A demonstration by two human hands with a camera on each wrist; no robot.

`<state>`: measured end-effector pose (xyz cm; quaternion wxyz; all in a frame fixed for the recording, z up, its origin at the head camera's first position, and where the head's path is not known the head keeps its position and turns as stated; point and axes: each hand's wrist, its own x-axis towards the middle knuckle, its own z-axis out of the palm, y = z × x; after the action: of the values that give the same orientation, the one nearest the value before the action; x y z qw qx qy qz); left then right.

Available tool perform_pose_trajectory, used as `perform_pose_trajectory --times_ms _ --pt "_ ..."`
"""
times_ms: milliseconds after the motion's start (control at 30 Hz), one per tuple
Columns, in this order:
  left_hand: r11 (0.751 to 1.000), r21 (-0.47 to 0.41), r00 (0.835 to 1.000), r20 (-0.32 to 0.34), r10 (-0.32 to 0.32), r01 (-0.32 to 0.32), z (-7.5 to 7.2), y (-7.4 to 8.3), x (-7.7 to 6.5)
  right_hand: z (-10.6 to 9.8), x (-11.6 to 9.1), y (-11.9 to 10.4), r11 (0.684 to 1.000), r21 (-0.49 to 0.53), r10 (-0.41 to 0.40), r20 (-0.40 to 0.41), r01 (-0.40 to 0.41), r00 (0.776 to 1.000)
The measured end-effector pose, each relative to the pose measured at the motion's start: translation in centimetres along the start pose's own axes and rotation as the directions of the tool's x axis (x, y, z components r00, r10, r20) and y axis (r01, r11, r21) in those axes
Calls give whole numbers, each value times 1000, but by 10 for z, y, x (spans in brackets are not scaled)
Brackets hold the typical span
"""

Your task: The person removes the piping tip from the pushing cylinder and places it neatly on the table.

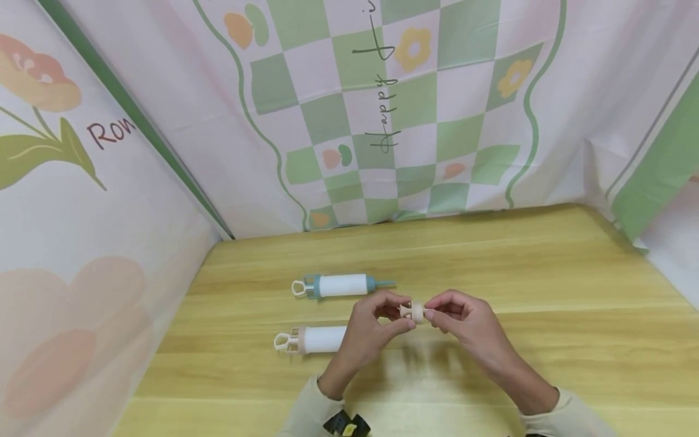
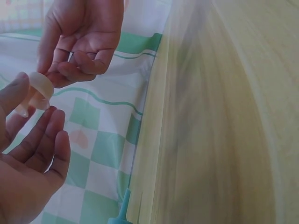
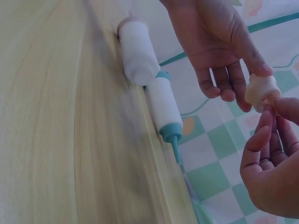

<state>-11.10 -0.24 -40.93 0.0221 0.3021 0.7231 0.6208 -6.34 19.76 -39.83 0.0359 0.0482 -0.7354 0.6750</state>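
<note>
Cap [image 1: 417,312] is up off the table [image 1: 235,285], between both hands, right of the tubes. Left hand [image 1: 367,328] pinches its left side, thumb and finger; right hand [image 1: 469,321] has the right side in a fingertip pinch. Neither is clenched.

Risks, my read: small part, fingertip hold only, so if one hand lets go or twists unevenly it could slip and bounce off the table. Prongs on its left side look thin; a hard squeeze might bend them. Left wrist sits close by the near tube [image 1: 326,339]; a bump could roll it, since it's round.

Containers: near tube and far tube [image 1: 343,285] both lie on their sides, white handles [image 1: 285,342] to the left. Walls look opaque, can't tell if anything's inside. Far one has a teal nozzle [image 1: 385,283] at right; near one's right end looks blunt, no nozzle, in the right wrist view.
</note>
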Motion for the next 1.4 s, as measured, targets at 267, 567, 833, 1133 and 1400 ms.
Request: perform_pose_trajectory --times_ms 267,567,833,1133,1400 --pt "999 -26 1000 -13 25 -25 -1 -1 1 3 1 1 1000 24 0 8 0 1000" --pt "999 -37 999 -42 18 -20 -1 -1 0 6 1 -2 998 49 28 21 -29 999" --pt "998 -59 998 -63 11 -15 -1 -1 -1 7 0 -4 998 21 50 65 -52 997" --pt "999 -46 996 -89 0 -4 1 -3 -2 12 3 -5 998 18 56 61 -57 997" --pt "997 -39 994 -90 60 -64 1 -4 -2 10 4 -8 996 -13 94 68 -93 993"
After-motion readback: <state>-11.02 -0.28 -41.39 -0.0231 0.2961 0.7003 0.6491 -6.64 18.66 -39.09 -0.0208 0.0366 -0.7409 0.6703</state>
